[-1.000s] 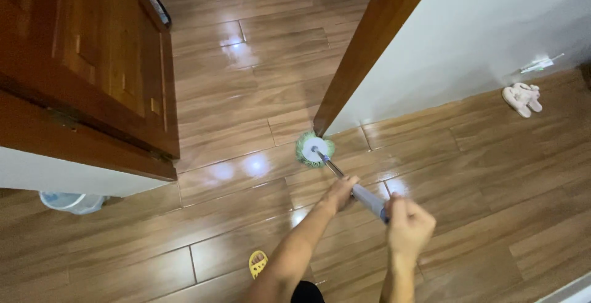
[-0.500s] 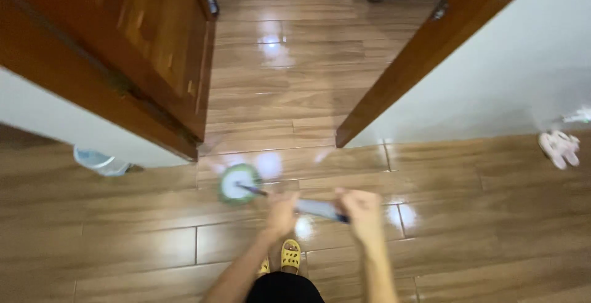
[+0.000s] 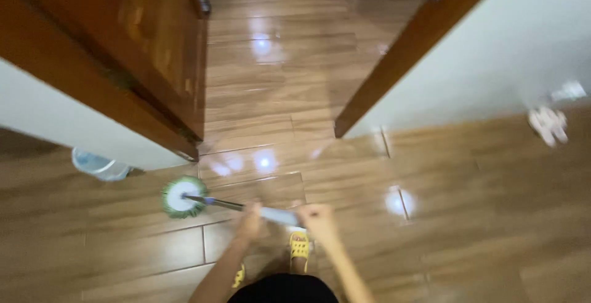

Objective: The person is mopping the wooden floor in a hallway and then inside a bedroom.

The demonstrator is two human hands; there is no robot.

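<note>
**Mop held in 2 hands at a doorway**

Hands grip one mop handle (image 3: 246,207), which runs nearly level across the lower middle of the view. The left hand (image 3: 250,222) is closed around the shaft on the side nearer the mop head, and the right hand (image 3: 315,218) is closed around the grey grip at the handle's upper end. The 2 hands sit near each other on the handle with a short stretch of grip between them. Motion blur softens both, so single fingers cannot be made out.

The mop head (image 3: 182,196), a round white disc with a green fringe, rests flat on the wooden floor (image 3: 468,217) to the left of the hands. It lies just below the foot of the white wall (image 3: 74,131) and its brown door frame, near a pale blue plastic container (image 3: 98,164) that sits against that wall.

A yellow slipper (image 3: 300,245) shows under the right hand, and a second yellow slipper (image 3: 237,275) peeks out beside the left forearm. An open wooden door (image 3: 160,38) stands at upper left. At far right, a pair of pale slippers (image 3: 546,124) lies beside the other white wall (image 3: 492,57), well apart from the mop.
</note>
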